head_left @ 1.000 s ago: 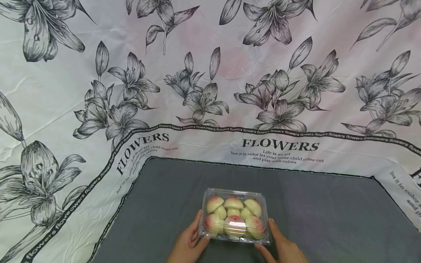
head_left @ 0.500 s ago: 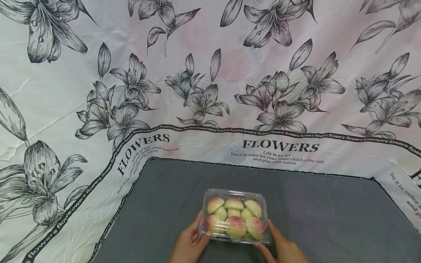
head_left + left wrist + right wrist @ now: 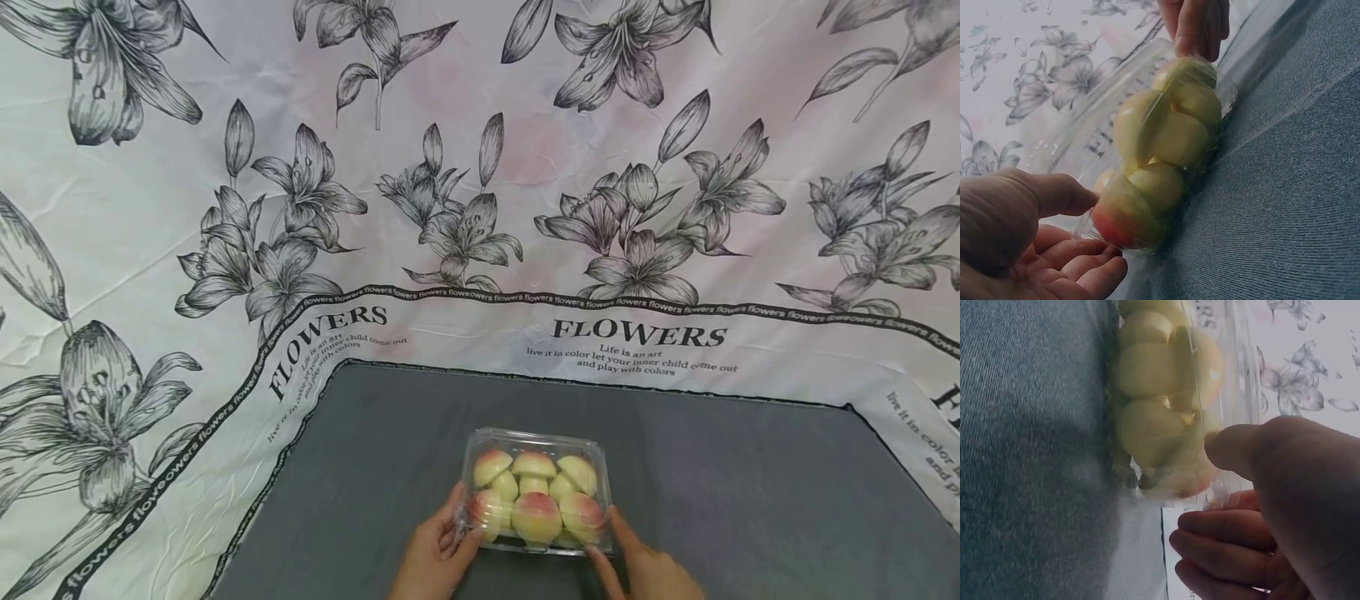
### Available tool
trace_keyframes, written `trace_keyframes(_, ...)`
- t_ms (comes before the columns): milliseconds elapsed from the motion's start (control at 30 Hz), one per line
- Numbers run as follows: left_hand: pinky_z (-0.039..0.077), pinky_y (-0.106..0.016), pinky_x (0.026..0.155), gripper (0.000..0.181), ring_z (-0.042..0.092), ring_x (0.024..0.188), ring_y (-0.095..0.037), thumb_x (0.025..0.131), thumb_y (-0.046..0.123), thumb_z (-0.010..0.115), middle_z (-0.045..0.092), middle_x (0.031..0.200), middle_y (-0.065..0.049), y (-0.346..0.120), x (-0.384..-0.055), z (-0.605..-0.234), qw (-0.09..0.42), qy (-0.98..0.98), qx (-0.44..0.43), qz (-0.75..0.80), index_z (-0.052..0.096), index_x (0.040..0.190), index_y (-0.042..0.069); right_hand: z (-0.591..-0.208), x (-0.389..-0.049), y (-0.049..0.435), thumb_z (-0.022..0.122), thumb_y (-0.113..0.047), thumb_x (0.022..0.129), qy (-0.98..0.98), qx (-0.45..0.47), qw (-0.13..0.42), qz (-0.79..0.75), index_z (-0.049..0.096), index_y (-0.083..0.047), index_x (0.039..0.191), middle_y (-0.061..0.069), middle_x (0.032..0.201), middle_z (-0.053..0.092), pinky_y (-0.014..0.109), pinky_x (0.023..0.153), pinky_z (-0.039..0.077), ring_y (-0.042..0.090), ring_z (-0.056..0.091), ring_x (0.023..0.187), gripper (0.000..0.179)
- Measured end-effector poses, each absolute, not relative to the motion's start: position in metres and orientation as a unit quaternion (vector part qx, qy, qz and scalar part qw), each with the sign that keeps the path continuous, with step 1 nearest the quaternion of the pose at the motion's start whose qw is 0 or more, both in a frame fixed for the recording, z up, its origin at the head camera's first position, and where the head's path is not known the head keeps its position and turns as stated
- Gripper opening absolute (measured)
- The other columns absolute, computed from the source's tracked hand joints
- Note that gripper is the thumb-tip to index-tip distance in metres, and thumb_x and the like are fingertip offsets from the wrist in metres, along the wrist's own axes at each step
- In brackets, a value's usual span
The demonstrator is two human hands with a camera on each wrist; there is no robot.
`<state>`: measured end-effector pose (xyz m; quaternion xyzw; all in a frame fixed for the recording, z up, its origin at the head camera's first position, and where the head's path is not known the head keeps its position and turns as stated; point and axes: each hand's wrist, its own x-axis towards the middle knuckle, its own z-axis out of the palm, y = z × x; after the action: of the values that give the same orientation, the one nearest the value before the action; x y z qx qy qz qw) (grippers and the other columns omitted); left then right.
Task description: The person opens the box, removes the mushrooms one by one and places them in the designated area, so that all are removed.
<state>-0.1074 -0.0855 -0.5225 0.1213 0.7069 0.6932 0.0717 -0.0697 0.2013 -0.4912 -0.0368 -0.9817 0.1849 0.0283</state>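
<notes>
A clear plastic clamshell box (image 3: 536,435) is at the front middle of the grey table, with several pale yellow-green, red-tinged pieces (image 3: 536,517) inside, some shaped like mushrooms. My left hand (image 3: 433,550) pinches the box's left front corner. In the left wrist view, the left thumb lies on the lid side and the fingers curl below. At the right front corner my right hand (image 3: 648,562) grips the box between thumb and fingers, as the right wrist view also shows. The lid is down over the pieces. Whether the box bottom touches the table, I cannot tell.
Grey cloth covers the table (image 3: 420,417), reaching back behind the box and out to both sides. Behind it and at the left stands a white flower-printed cloth (image 3: 465,67), bordered with a black band and lettering.
Both hands keep their hold on the box. Its front edge has risen very slightly in the head view, and the glare on the lid has faded. My right thumb has shifted a little.
</notes>
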Motion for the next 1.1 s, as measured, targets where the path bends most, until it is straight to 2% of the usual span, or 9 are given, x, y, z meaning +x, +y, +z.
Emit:
trace_keyframes(300, 0.050, -0.024, 0.105, 0.073, 0.039, 0.143, -0.050, 0.103, 0.008, 0.068, 0.036, 0.155, -0.042, -0.086, -0.107, -0.520, 0.076, 0.710, 0.112, 0.692, 0.026, 0.157, -0.019, -0.489, -0.067, 0.195, 0.072, -0.043, 0.098, -0.982, -0.032, 0.051, 0.177, 0.065, -0.006, 0.143, 0.013, 0.068, 0.070, 0.049, 0.042, 0.045, 0.029, 0.063, 0.051, 0.059)
trace_keyframes(400, 0.051, -0.026, 0.105, 0.073, 0.040, 0.142, -0.050, 0.103, 0.007, 0.067, 0.035, 0.155, -0.042, -0.086, -0.107, -0.519, 0.075, 0.710, 0.114, 0.691, 0.027, 0.157, -0.019, -0.486, -0.069, 0.193, 0.069, -0.043, 0.100, -0.983, -0.033, 0.042, 0.173, 0.065, -0.004, 0.143, 0.023, 0.093, 0.077, 0.049, 0.043, 0.048, 0.030, 0.067, 0.054, 0.059)
trace_keyframes(533, 0.051, -0.024, 0.104, 0.074, 0.040, 0.143, -0.049, 0.102, 0.006, 0.068, 0.033, 0.157, -0.041, -0.086, -0.107, -0.518, 0.081, 0.709, 0.108, 0.692, 0.026, 0.158, -0.018, -0.483, -0.071, 0.191, 0.065, -0.043, 0.103, -0.984, -0.037, 0.026, 0.172, 0.064, -0.002, 0.144, 0.024, 0.129, 0.072, 0.052, 0.047, 0.052, 0.035, 0.074, 0.066, 0.058)
trace_keyframes(667, 0.052, -0.020, 0.100, 0.074, 0.041, 0.142, -0.048, 0.102, 0.006, 0.069, 0.033, 0.158, -0.040, -0.086, -0.107, -0.518, 0.081, 0.711, 0.103, 0.691, 0.027, 0.158, -0.017, -0.482, -0.071, 0.190, 0.064, -0.042, 0.103, -0.983, -0.040, 0.025, 0.175, 0.064, -0.003, 0.145, 0.027, 0.129, 0.071, 0.055, 0.050, 0.055, 0.039, 0.076, 0.074, 0.057)
trace_keyframes(867, 0.056, -0.018, 0.091, 0.073, 0.046, 0.138, -0.047, 0.100, 0.005, 0.069, 0.036, 0.155, -0.041, -0.086, -0.106, -0.519, 0.080, 0.704, 0.099, 0.699, 0.029, 0.157, -0.017, -0.480, -0.071, 0.189, 0.064, -0.042, 0.104, -0.984, -0.046, 0.017, 0.172, 0.063, -0.003, 0.146, 0.027, 0.131, 0.070, 0.053, 0.048, 0.053, 0.037, 0.075, 0.070, 0.057)
trace_keyframes(1100, 0.053, -0.019, 0.096, 0.072, 0.043, 0.140, -0.053, 0.101, 0.006, 0.070, 0.034, 0.156, -0.042, -0.088, -0.107, -0.518, 0.078, 0.709, 0.105, 0.693, 0.030, 0.157, -0.017, -0.476, -0.068, 0.186, 0.061, -0.044, 0.105, -0.984, -0.043, 0.045, 0.165, 0.065, -0.005, 0.145, 0.023, 0.130, 0.072, 0.056, 0.053, 0.056, 0.039, 0.076, 0.075, 0.056)
